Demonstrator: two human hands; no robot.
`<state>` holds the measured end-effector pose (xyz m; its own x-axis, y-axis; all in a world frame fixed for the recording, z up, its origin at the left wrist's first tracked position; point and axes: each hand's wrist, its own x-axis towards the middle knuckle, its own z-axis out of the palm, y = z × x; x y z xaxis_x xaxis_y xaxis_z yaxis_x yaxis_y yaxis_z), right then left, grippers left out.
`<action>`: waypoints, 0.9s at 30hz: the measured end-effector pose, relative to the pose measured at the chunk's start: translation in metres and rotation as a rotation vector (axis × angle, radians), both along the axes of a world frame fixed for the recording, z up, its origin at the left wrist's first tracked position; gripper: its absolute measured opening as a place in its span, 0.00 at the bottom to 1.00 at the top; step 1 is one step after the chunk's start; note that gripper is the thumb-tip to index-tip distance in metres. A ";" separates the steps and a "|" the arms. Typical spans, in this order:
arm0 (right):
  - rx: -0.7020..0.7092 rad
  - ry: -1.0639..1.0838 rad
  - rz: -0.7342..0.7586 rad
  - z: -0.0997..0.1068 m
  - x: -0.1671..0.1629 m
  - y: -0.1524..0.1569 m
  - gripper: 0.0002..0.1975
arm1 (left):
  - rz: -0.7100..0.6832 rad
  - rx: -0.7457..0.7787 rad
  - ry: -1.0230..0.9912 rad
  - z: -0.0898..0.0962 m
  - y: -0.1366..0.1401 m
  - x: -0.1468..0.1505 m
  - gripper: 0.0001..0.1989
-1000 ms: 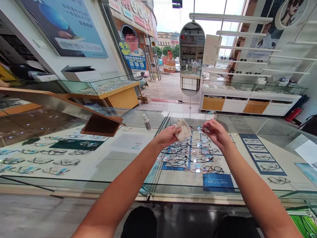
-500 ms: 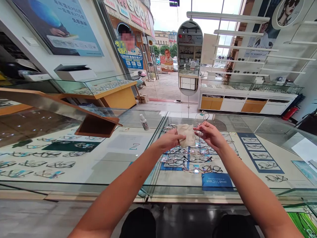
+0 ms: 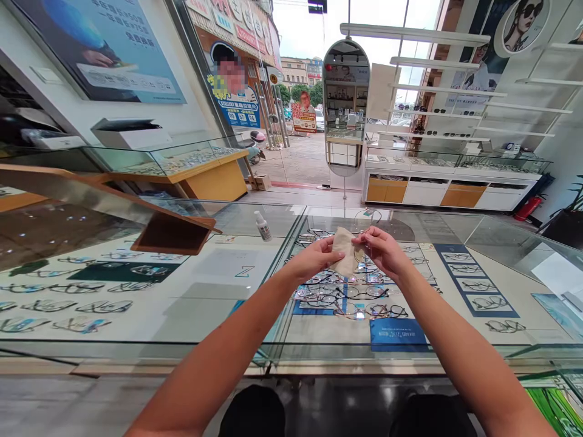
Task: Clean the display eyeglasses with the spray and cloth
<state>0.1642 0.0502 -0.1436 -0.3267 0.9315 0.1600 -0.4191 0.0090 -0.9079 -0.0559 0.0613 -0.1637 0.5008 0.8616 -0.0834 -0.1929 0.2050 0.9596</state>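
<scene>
Over the glass display case [image 3: 314, 358], my left hand [image 3: 317, 255] grips a beige cleaning cloth [image 3: 345, 250] between thumb and fingers. My right hand [image 3: 383, 250] is closed on a pair of thin-rimmed eyeglasses [image 3: 368, 215]; part of the frame rises above its fingers. The right fingertips touch the cloth's right edge, and the cloth and fingers hide the rest of the eyeglasses. Rows of spectacles [image 3: 364, 292] lie under the glass below both hands.
A small white spray bottle [image 3: 263, 227] stands on the glass to the left. A brown wooden stand [image 3: 175, 232] sits farther left. Beyond the counter is an oval mirror [image 3: 347, 109]. A blue card [image 3: 398, 335] lies inside the case near its front.
The cloth has turned narrower and folded toward the eyeglasses. My right fingers have come against its edge, and my left hand has shifted slightly right. The view has moved a little.
</scene>
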 end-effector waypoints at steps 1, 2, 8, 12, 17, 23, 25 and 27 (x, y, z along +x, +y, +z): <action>-0.007 -0.008 -0.010 0.001 0.000 0.000 0.23 | 0.023 0.000 0.004 0.000 0.000 0.000 0.35; -0.015 -0.020 -0.020 0.002 0.001 -0.001 0.24 | 0.055 0.001 0.008 0.001 0.000 0.001 0.35; -0.048 -0.072 -0.022 0.007 0.005 -0.004 0.26 | 0.235 0.034 0.023 0.004 0.000 0.002 0.37; -0.026 -0.072 -0.006 0.009 0.005 -0.005 0.25 | 0.223 0.015 0.061 0.004 0.000 0.001 0.35; 0.021 -0.077 -0.040 0.012 0.007 -0.006 0.22 | 0.185 -0.002 0.013 0.002 0.004 -0.001 0.30; 0.030 -0.091 -0.086 0.017 0.012 -0.006 0.22 | 0.114 0.040 -0.013 0.005 0.003 -0.004 0.33; 0.026 -0.090 -0.087 0.017 0.012 -0.006 0.22 | 0.049 0.061 0.000 0.007 0.002 -0.006 0.37; 0.021 -0.087 -0.077 0.017 0.011 -0.006 0.22 | -0.045 0.095 0.003 0.007 0.001 -0.007 0.41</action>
